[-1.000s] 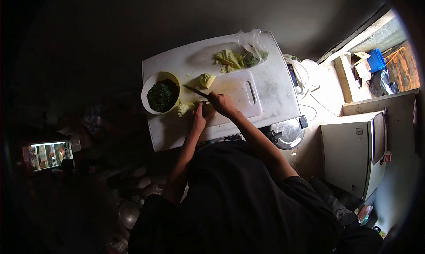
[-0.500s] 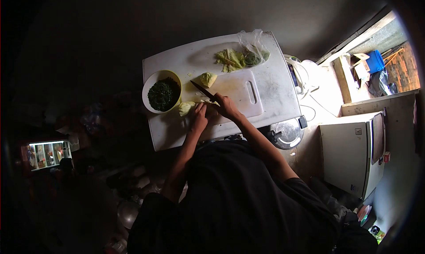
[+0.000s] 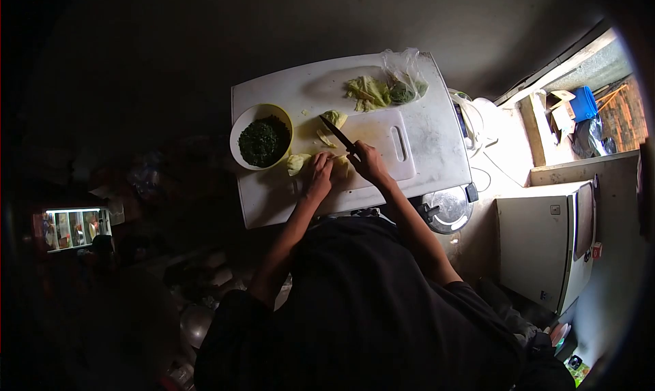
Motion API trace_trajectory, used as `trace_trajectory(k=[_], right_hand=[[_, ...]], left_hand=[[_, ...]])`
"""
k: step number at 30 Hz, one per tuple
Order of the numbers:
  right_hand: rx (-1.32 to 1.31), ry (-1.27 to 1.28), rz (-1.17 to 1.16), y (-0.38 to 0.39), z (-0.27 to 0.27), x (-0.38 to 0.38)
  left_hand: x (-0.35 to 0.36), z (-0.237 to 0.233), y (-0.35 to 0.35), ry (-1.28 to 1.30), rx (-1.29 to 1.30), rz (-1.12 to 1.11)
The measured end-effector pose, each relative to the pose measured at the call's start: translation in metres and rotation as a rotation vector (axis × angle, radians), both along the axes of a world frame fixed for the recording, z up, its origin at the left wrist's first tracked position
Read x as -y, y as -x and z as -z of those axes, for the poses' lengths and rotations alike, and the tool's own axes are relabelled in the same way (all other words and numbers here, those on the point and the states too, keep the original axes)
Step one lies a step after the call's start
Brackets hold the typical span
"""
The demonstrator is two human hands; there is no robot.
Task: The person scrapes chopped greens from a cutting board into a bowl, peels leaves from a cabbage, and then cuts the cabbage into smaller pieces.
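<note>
My right hand point(image 3: 370, 164) is closed round the handle of a dark-bladed knife point(image 3: 336, 132), its tip pointing away and to the left. My left hand point(image 3: 321, 177) rests with bent fingers on pale cabbage at the near left part of the white cutting board point(image 3: 379, 160). A cabbage piece point(image 3: 298, 163) shows left of those fingers. Beyond, near the blade, lie a cut cabbage strip point(image 3: 326, 139) and a larger cabbage chunk point(image 3: 335, 117). To the left stands a bowl point(image 3: 235, 143) holding finely chopped dark green leaves point(image 3: 263, 141).
Loose cabbage leaves point(image 3: 368, 93) and a clear plastic bag point(image 3: 407, 74) with greens lie at the table's back. A round-lidded appliance point(image 3: 447, 209) stands by the table's near right corner, and a white fridge point(image 3: 529, 248) farther right.
The knife has moved off the cabbage under my left fingers. A cut strip now lies on the board near the blade. The whole view has shifted slightly.
</note>
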State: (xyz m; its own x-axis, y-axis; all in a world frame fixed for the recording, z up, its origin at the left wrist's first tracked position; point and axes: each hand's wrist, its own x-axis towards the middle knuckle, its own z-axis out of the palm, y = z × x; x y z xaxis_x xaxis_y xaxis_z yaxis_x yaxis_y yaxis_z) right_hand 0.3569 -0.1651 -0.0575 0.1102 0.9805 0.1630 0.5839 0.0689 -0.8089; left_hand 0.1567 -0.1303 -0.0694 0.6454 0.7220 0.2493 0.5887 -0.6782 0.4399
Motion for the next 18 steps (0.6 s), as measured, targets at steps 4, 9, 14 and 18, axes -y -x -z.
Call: trace_trajectory(k=[4,9,14,18], right_hand=[[0.037,-0.039,-0.01,0.016,-0.006,-0.019],[0.208,0.078,-0.034,0.034,-0.014,-0.043],[0.215,0.164,-0.028,0.036,-0.016,-0.051],[0.164,0.169,-0.087,0.028,-0.007,-0.051]], left_hand=[[-0.007,0.054,0.007,-0.041,0.026,0.026],[-0.015,0.089,0.008,0.201,-0.019,-0.017],[-0.015,0.093,0.008,-0.068,0.178,0.066],[-0.011,0.053,0.004,-0.009,0.093,0.055]])
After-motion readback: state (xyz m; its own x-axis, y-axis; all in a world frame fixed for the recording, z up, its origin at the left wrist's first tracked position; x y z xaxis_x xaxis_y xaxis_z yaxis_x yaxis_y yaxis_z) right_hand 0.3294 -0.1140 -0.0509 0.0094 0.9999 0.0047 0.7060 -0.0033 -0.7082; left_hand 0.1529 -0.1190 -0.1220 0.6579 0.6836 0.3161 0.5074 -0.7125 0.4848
